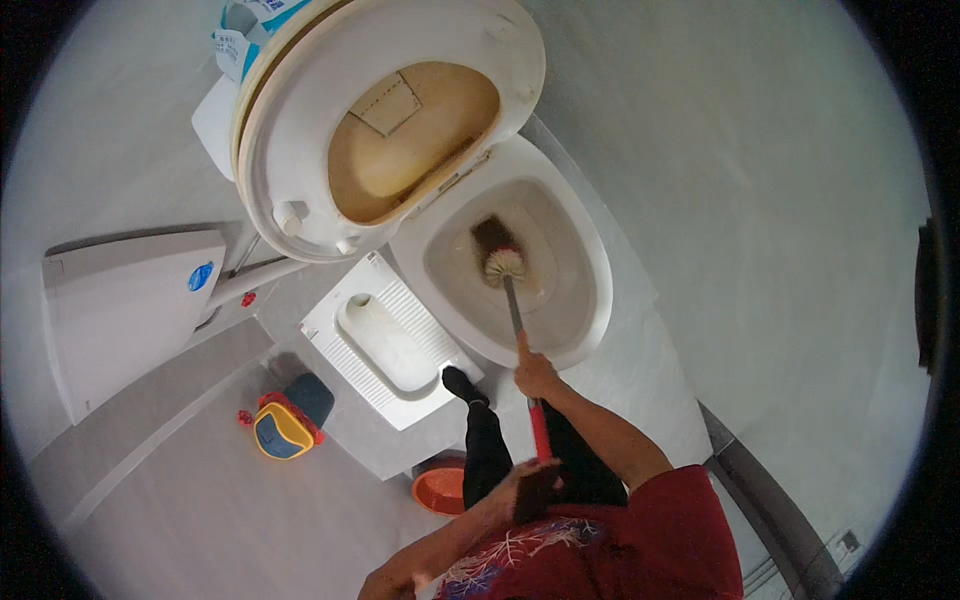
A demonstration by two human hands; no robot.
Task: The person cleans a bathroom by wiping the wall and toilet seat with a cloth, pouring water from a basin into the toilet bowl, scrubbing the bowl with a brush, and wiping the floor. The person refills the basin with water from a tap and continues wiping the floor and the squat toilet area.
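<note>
My right hand (538, 374) is closed round the middle of a long toilet brush (541, 430) with a grey shaft and a red lower handle. Its pale, round bristle head (504, 264) rests inside the bowl of a white sitting toilet (590, 270), beside the dark patch at the drain. Closer to my body, my left hand (515, 492) is closed at the red handle's end. A dark shape by that hand is too unclear to name. The toilet's seat and lid (290, 140) stand raised, with brownish stains on the lid's inner face.
A white squat toilet (425, 398) is set in the raised floor to the left, my foot (460, 383) at its edge. Further left are a yellow-and-blue bin (283, 431) and a white wall cistern (135, 310). An orange basin (438, 490) sits beside my leg. Blue-and-white packets (235, 52) lie behind the lid.
</note>
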